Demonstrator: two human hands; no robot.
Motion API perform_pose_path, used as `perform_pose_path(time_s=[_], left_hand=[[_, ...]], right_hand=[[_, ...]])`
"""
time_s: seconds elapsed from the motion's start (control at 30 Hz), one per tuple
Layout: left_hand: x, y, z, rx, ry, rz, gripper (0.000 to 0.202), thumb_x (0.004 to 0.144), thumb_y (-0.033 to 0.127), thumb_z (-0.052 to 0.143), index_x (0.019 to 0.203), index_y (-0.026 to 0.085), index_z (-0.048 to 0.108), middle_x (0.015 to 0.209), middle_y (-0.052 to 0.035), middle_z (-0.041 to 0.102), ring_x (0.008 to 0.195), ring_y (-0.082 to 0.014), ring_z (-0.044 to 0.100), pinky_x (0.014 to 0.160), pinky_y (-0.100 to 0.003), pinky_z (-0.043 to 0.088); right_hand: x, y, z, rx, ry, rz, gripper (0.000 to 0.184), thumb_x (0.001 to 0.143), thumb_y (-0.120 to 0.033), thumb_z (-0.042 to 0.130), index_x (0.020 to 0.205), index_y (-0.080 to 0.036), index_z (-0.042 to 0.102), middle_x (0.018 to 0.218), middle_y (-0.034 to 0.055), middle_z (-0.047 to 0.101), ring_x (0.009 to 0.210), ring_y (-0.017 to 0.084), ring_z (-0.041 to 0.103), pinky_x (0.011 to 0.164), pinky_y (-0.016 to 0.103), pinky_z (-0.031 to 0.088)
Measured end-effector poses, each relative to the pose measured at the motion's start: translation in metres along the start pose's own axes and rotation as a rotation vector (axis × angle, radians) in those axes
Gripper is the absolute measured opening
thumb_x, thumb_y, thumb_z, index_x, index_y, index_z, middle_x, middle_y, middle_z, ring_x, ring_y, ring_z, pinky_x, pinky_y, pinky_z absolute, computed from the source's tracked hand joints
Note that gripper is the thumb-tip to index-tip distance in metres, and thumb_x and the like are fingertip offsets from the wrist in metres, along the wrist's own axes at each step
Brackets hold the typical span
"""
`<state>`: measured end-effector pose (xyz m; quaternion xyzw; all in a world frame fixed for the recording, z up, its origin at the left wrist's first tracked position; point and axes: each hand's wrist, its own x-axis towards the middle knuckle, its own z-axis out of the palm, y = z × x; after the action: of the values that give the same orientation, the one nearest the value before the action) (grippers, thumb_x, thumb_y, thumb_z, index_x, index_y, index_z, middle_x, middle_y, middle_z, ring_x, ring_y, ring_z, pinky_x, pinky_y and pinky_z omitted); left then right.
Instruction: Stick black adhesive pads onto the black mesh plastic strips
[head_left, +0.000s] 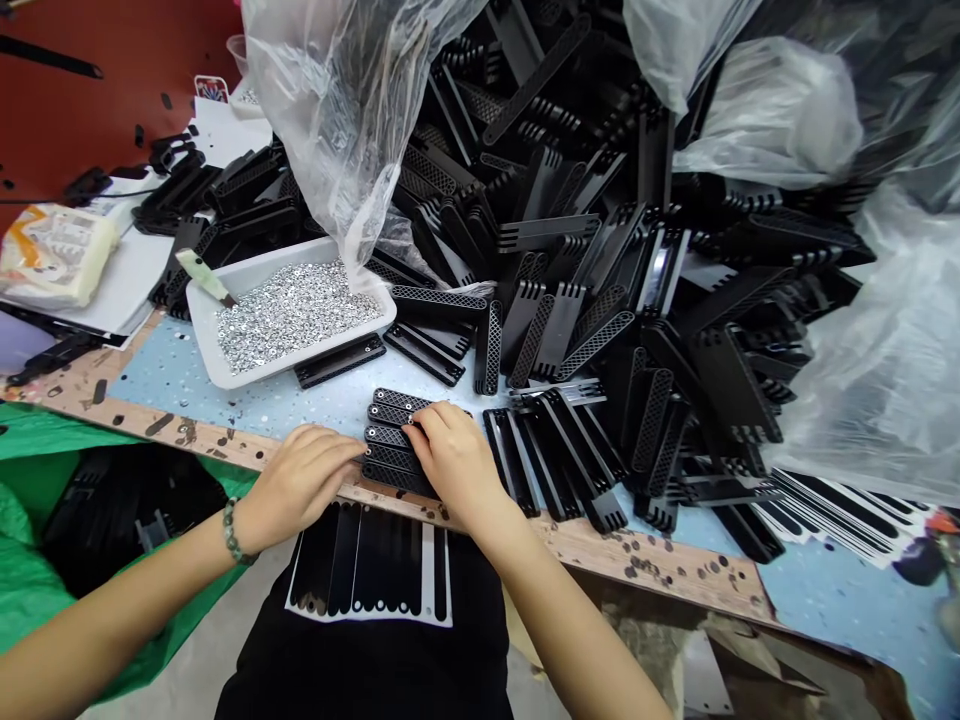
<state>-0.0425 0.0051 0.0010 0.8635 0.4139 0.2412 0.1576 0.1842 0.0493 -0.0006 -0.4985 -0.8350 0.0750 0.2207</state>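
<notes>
Several black plastic strips with a mesh-patterned face [390,437] lie side by side near the table's front edge. Small shiny metal pieces sit in the holes at some of their left ends. My left hand [304,475] reaches in from the left, its fingertips pressed together at the ends of the lower strips. Over the right part of the row is my right hand [457,455], thumb and forefinger pinched above a strip beside a shiny spot. Anything between the fingertips of either hand is too small to make out. A sheet of black adhesive strips [367,565] rests on my lap.
A white tray [214,370] of small metal pieces, with a brush [201,275] in it, stands behind the strips. A large heap of black plastic parts [551,230] and clear plastic bags [337,110] fill the back and right. Lower left is a green bag [30,560].
</notes>
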Motion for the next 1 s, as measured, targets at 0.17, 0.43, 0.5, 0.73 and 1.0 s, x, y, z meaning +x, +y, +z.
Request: perform_pose_path(time_s=[0.17,0.43,0.5,0.73,1.0], left_hand=[[-0.002,-0.001,0.004,0.098,-0.031,0.032,0.035,0.093,0.009,0.044,0.124,0.019,0.058,0.11,-0.0107,0.065,0.098,-0.0239,0.057,0.087,-0.045,0.045],[-0.001,0.004,0.005,0.19,0.035,0.078,0.036,0.092,0.01,0.048,0.126,0.016,0.056,0.106,-0.0123,0.065,0.093,-0.0237,0.058,0.082,-0.045,0.049],[0.001,0.015,0.007,0.193,0.056,0.127,0.037,0.091,0.01,0.051,0.127,0.014,0.055,0.111,-0.0128,0.065,0.102,-0.0244,0.058,0.088,-0.044,0.048],[0.013,0.055,0.037,0.312,-0.04,0.216,0.043,0.095,0.027,0.047,0.132,0.005,0.05,0.138,-0.0155,0.054,0.13,-0.0272,0.046,0.11,-0.043,0.035],[0.012,0.055,0.047,0.374,-0.104,0.149,0.055,0.096,0.039,0.044,0.139,0.004,0.042,0.147,-0.0154,0.043,0.139,-0.0281,0.035,0.116,-0.045,0.024]], right_hand=[[0.001,-0.001,0.009,-0.048,-0.006,0.007,0.019,0.095,-0.014,0.046,0.084,-0.015,0.063,0.082,0.0078,0.064,0.077,0.02,0.058,0.074,0.033,0.047],[-0.029,0.018,-0.017,0.173,0.1,0.063,0.015,0.096,-0.016,0.045,0.091,-0.017,0.059,0.086,0.0067,0.062,0.083,0.018,0.058,0.079,0.032,0.049],[-0.035,0.02,-0.02,0.19,0.11,0.085,0.014,0.095,-0.016,0.046,0.092,-0.017,0.059,0.086,0.0066,0.062,0.083,0.018,0.059,0.079,0.032,0.05],[-0.009,0.004,0.002,0.076,0.043,0.035,0.014,0.094,-0.018,0.05,0.089,-0.016,0.063,0.087,0.0073,0.064,0.084,0.019,0.058,0.08,0.033,0.048],[-0.017,0.015,-0.016,0.028,0.07,-0.048,0.015,0.092,-0.013,0.05,0.086,-0.016,0.064,0.084,0.0074,0.064,0.081,0.02,0.058,0.078,0.034,0.048]])
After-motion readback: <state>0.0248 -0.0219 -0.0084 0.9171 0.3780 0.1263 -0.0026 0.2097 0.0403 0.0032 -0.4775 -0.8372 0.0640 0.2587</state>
